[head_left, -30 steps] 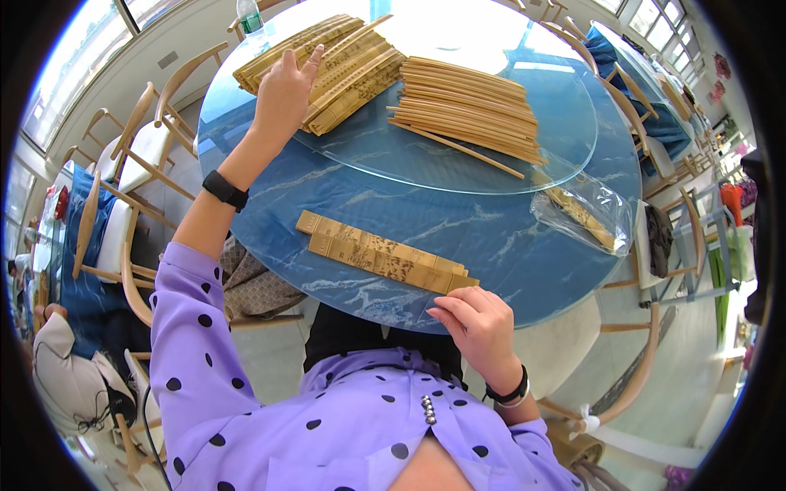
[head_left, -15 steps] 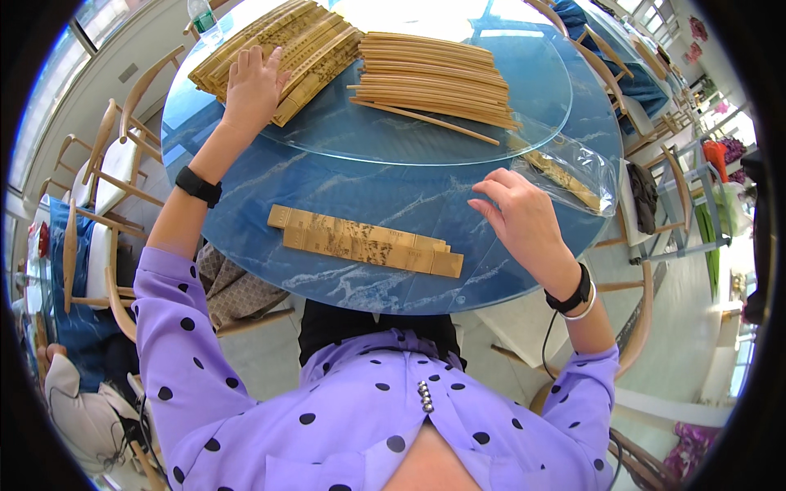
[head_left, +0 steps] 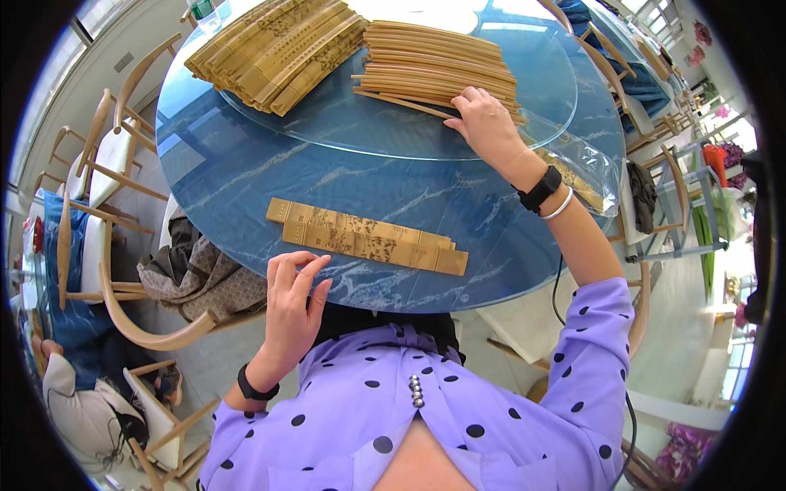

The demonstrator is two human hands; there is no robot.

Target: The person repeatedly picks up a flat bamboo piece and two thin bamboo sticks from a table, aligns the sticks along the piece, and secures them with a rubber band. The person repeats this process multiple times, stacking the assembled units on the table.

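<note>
My right hand (head_left: 489, 127) is at the near edge of a stack of wooden chopsticks (head_left: 434, 61). Its thumb and fingers close around a loose chopstick (head_left: 401, 102) lying along that edge; the palm hides the stick's right end. Close to the table's front edge hovers my left hand (head_left: 293, 303), fingers apart and holding nothing. Just beyond it, two flat gold printed paper chopstick sleeves (head_left: 368, 237) lie side by side, slightly overlapping. A big pile of the same gold sleeves (head_left: 278, 49) rests at the far left.
Everything lies on a round blue marbled table (head_left: 221, 172) with a raised glass turntable (head_left: 327, 139). At right is a clear plastic bag (head_left: 594, 176) with a gold sleeve inside. A bottle (head_left: 202, 10) stands far left. A chair (head_left: 155, 327) with a patterned cloth (head_left: 205, 282) adjoins the table.
My left hand has come back from the sleeve pile to the table's front edge. My right hand has reached forward to the chopsticks and closed around the loose one.
</note>
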